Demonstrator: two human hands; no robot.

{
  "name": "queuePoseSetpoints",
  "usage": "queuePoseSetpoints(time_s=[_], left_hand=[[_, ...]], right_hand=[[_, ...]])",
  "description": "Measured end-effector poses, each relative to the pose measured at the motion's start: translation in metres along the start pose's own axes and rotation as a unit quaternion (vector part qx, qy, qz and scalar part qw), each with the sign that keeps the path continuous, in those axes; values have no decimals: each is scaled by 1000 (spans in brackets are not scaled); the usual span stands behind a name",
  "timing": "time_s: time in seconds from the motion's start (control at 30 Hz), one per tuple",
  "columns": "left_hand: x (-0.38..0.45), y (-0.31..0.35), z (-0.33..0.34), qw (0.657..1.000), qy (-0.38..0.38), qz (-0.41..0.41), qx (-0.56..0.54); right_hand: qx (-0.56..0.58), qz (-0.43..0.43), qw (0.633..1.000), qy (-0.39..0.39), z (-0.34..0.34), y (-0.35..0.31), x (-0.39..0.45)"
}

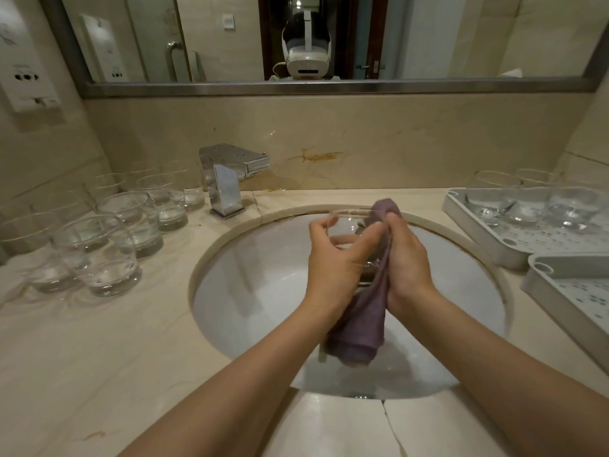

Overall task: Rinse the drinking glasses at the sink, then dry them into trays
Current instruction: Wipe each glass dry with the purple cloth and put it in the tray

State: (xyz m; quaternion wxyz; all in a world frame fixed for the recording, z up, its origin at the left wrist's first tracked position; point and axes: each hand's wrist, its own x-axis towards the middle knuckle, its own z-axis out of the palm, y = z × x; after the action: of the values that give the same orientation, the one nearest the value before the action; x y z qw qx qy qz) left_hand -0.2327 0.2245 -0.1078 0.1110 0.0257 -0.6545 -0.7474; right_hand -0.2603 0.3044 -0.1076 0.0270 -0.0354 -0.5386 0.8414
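Note:
Over the white sink [263, 291] my left hand [336, 258] grips a clear drinking glass [346, 222], tilted with its rim facing away. My right hand [407, 255] presses a purple cloth [362, 324] against the glass's right side; the cloth pokes up above my fingers and hangs down below my wrists. Several glasses [108, 239] stand in a cluster on the counter at the left. A white perforated tray [494, 239] at the right holds three glasses [527, 209]. A second tray [560, 291] lies nearer, at the right edge.
A chrome tap [227, 179] stands behind the sink at the left. Two more glasses [501, 179] stand behind the far tray by the wall. A mirror runs above the backsplash. A soap dispenser [26, 67] hangs on the left wall. The marble counter [131, 357] surrounds the basin.

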Motion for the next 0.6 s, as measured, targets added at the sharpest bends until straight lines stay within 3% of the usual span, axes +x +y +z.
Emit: queuePoseSetpoints(time_s=[0.13,0.27,0.4,0.53,0.6], left_hand=[[5,5,-8,995,-74,10,62],[7,5,-14,996,-28,25,82],[14,6,-17,1000,28,1,-9],[16,-1,-15,994,72,-24,-82],[12,-1,-14,995,77,-12,-69]], right_hand=[[49,78,996,7,-3,-2,-3],[14,41,999,27,1,-6,-5],[-128,-152,980,-19,6,-10,-15],[-317,-378,869,-44,10,14,-23],[-339,-420,841,-44,10,24,-21]])
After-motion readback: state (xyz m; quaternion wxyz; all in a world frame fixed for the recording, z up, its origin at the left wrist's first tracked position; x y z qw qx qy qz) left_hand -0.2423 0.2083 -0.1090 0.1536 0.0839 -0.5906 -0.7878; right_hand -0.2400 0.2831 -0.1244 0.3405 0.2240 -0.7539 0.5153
